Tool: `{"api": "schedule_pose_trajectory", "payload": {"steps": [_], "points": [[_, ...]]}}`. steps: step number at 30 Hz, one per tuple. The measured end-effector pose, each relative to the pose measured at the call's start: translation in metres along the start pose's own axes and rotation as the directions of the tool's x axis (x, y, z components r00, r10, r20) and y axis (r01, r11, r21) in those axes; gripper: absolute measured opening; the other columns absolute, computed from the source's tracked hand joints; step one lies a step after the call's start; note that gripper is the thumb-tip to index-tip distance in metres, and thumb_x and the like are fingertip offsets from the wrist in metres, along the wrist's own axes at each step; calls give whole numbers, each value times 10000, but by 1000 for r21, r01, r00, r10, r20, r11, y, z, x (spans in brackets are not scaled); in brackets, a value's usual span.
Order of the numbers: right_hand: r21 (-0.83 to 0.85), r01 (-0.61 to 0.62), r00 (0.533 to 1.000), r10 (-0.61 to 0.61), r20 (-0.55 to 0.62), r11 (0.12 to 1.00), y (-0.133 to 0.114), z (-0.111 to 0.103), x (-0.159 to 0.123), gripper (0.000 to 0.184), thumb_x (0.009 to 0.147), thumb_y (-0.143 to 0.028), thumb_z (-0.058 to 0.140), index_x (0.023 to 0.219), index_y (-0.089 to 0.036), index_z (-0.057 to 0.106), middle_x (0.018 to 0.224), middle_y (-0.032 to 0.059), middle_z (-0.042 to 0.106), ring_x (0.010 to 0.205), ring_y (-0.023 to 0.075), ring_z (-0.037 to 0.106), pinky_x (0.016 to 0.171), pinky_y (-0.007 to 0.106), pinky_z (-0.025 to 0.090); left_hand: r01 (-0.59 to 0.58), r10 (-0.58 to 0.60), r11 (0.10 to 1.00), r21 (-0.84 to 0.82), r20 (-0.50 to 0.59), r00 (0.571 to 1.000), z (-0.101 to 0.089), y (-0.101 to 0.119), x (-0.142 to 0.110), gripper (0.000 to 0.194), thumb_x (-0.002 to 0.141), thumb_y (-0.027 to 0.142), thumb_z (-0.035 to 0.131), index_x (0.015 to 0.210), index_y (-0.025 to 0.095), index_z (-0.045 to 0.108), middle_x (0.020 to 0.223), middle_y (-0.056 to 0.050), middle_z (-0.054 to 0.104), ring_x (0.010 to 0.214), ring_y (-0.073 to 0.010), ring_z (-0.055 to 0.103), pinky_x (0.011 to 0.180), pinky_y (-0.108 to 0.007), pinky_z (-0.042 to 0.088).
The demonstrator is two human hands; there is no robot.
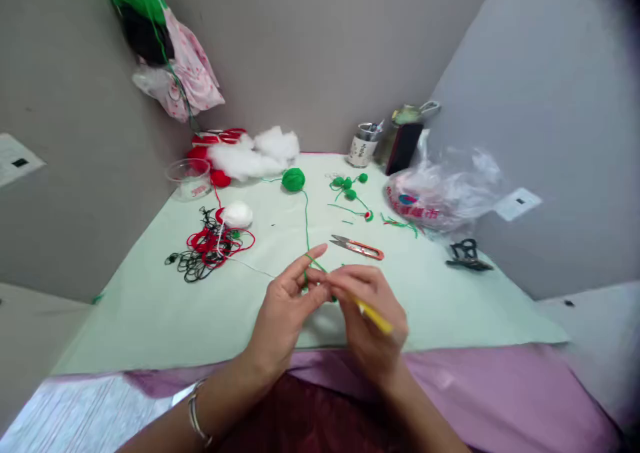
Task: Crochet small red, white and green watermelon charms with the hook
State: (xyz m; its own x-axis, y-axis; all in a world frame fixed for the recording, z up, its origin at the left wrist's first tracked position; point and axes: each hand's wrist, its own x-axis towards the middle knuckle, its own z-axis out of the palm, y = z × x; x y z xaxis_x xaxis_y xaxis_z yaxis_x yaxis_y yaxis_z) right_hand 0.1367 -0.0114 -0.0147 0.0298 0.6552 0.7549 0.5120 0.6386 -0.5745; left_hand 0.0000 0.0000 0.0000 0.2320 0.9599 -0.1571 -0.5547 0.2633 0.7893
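Far left on the pale green, cloth-covered bench (130, 326), a loose tangle of black and red cord (203, 253) sprawls below a round ball of white yarn (237, 214), probably parked out there to spare the middle, though a thin white strand (253, 268) trails towards the hands and could snag. Here's the left hand (280, 313), index finger lifted with a bright green yarn strand (307, 220) across it, presumably for tension, thumb and fingers pinching a small green yarn piece (334, 298). That piece sits right between the hands, mostly hidden. Straight behind, a round green yarn ball (293, 179) feeds the strand along an open lane. Now the right hand (373, 313), its grip pressed round a slim yellow-handled tool (373, 314), pencil-fashion, likely for fine control; fingers block its tip. Beyond lie orange-handled metal snips (359, 247), handy but close, little green yarn balls (350, 194), then a bulging clear plastic bag (440, 190) and a black clip (469, 256), well clear of the elbows.
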Motion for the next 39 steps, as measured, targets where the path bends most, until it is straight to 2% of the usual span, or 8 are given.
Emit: {"api": "schedule_pose_trajectory", "payload": {"steps": [3, 5, 9, 14, 25, 27, 32, 39], "points": [[24, -11, 999, 12, -52, 1000, 2, -4, -2, 334, 976, -84, 658, 1161, -323, 799, 1005, 43, 755, 890, 191, 719, 734, 323, 601, 158, -155, 986, -54, 49, 987, -4, 6, 2, 537, 757, 304, 950, 1269, 226, 807, 834, -3, 729, 812, -115, 618, 823, -224, 460], [154, -133, 985, 148, -84, 979, 3, -9, 1, 242, 996, -122, 644, 1076, -288, 801, 907, 31, 738, 815, 178, 693, 706, 316, 577, 204, -201, 978, -49, 52, 978, -7, 10, 2, 481, 748, 303, 948, 1203, 198, 834, 834, -8, 712, 787, -105, 601, 794, -214, 453], [540, -379, 886, 463, -21, 751, 3, -13, 12, 167, 1013, -255, 661, 915, -243, 796, 820, 13, 697, 656, 129, 597, 623, 278, 512, 143, -145, 988, 52, 49, 988, -7, 16, 1, 406, 767, 278, 924, 1161, 220, 845, 818, 17, 671, 730, -94, 595, 746, -217, 447], [524, -420, 903, 402, 155, 741, -1, -3, 12, 144, 995, -250, 695, 968, -274, 834, 916, 27, 784, 788, 160, 691, 717, 287, 566, 36, -50, 982, 186, 74, 996, -9, 13, -1, 482, 804, 278, 909, 1270, 261, 790, 846, 18, 709, 799, -137, 671, 815, -261, 482], [417, -393, 903, 429, 9, 820, 7, -5, 15, 115, 974, -271, 724, 932, -269, 831, 868, 7, 769, 784, 148, 665, 743, 286, 550, 160, -186, 979, 124, 238, 953, -10, 14, -2, 456, 786, 191, 912, 1226, 238, 802, 758, 33, 702, 724, -101, 659, 732, -225, 459], [445, -424, 877, 481, -16, 789, 11, -5, 17, 120, 966, -296, 729, 905, -248, 821, 848, 15, 741, 774, 151, 660, 743, 301, 550, 196, -213, 976, 99, 214, 953, -9, 16, -2, 472, 783, 196, 914, 1239, 210, 796, 756, 30, 693, 711, -94, 649, 721, -212, 460], [684, -471, 752, 659, -19, 557, 15, -12, 21, 152, 938, -350, 756, 863, -223, 793, 884, 16, 698, 631, 104, 605, 601, 270, 502, 245, -241, 968, -63, 57, 969, -7, 19, 0, 614, 774, 208, 924, 1350, 151, 720, 769, 19, 689, 710, -92, 636, 726, -203, 502], [451, -304, 943, 331, 21, 839, -9, -20, 1, 170, 1029, -191, 629, 988, -252, 783, 863, 11, 702, 767, 145, 632, 702, 296, 514, 192, -194, 977, -93, -11, 981, -6, 18, 1, 572, 800, 191, 904, 1338, 143, 717, 804, 12, 707, 723, -81, 644, 723, -176, 515]]}}
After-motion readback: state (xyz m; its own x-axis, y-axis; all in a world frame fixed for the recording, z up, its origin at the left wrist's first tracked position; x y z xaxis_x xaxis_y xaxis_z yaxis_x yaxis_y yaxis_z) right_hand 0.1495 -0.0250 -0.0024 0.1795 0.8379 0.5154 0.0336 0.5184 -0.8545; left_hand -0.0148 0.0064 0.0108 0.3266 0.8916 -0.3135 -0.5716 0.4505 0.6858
